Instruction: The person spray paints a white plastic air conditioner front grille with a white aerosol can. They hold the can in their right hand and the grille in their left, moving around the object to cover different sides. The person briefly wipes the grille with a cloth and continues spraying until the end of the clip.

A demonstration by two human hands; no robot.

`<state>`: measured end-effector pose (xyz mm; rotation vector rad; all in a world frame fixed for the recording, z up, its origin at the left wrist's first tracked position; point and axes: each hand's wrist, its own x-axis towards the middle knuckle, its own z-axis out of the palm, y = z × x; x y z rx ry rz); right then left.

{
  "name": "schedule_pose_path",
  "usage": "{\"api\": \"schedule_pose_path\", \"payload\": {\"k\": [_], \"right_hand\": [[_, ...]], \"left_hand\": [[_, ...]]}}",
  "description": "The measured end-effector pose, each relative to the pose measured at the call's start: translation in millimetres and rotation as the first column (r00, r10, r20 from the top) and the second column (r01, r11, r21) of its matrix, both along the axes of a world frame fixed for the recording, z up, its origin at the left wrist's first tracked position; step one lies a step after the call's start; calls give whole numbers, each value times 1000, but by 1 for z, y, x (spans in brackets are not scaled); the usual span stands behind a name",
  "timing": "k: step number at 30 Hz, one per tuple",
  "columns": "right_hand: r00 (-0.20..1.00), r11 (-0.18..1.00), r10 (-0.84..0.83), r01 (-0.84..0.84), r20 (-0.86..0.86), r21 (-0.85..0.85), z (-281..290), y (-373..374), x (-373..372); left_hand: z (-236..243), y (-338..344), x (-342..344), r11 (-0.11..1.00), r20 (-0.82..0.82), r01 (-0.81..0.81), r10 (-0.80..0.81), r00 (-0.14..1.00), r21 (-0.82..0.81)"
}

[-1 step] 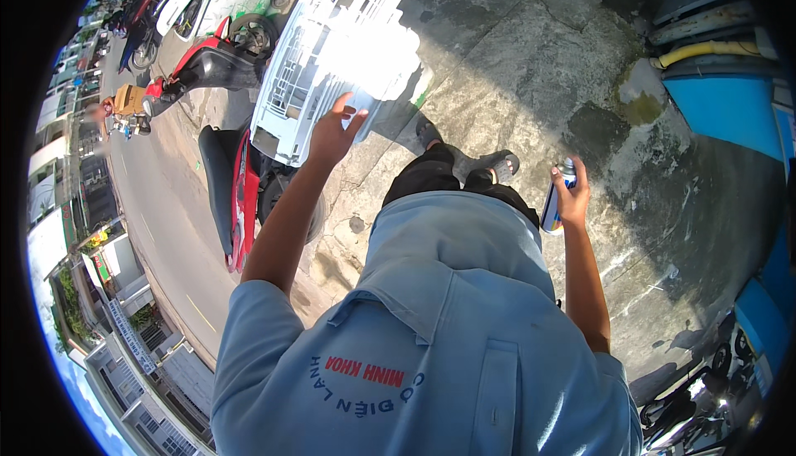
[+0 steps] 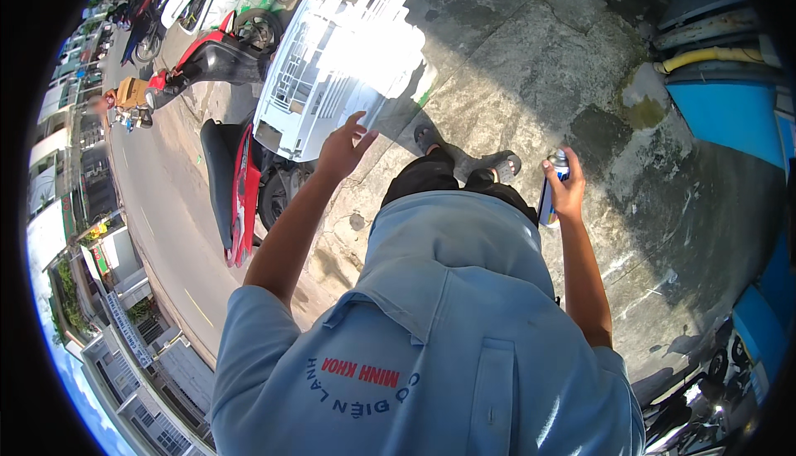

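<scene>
A white plastic casing with slatted grilles (image 2: 292, 120) stands up ahead of me to the left, its middle washed out by glare. My left hand (image 2: 342, 151) is at its near lower edge, fingers apart and holding nothing; whether a fingertip touches the casing I cannot tell. On the right, my right hand (image 2: 569, 194) is wrapped round a blue spray can (image 2: 546, 211) with a grey top, held upright beside my hip. The index finger is up by the can's top, and I cannot tell whether it presses there.
A red and black motorbike (image 2: 244, 195) is parked close on the left, with another red one (image 2: 217, 62) beyond it. Stained concrete (image 2: 531, 50) lies under my sandals (image 2: 502, 162). Blue panels (image 2: 725, 116) and a yellow pipe (image 2: 713, 55) are at the far right. A road (image 2: 153, 199) runs along the left.
My left hand has drawn back a little from the casing, toward me and to the right. My right hand and the can have shifted up slightly.
</scene>
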<state>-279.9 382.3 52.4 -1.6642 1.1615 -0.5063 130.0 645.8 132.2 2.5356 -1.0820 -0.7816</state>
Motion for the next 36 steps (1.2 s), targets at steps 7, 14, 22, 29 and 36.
{"api": "schedule_pose_path", "payload": {"k": [7, 14, 22, 29, 36], "right_hand": [[917, 938, 337, -308, 214, -156, 38, 31, 160], [759, 752, 638, -579, 130, -314, 21, 125, 251], [336, 297, 930, -926, -151, -232, 55, 262, 277], [473, 452, 866, -879, -159, -153, 81, 273, 317], [788, 965, 237, -258, -569, 46, -26, 154, 201]], "left_hand": [[-52, 220, -138, 747, -382, -568, 665, 642, 345], [-139, 460, -199, 454, -249, -711, 890, 381, 537], [-177, 513, -221, 404, -384, -838, 886, 258, 368], [-263, 621, -206, 584, -560, -570, 792, 243, 579], [-245, 589, -36, 660, -248, -457, 693, 677, 597]]}}
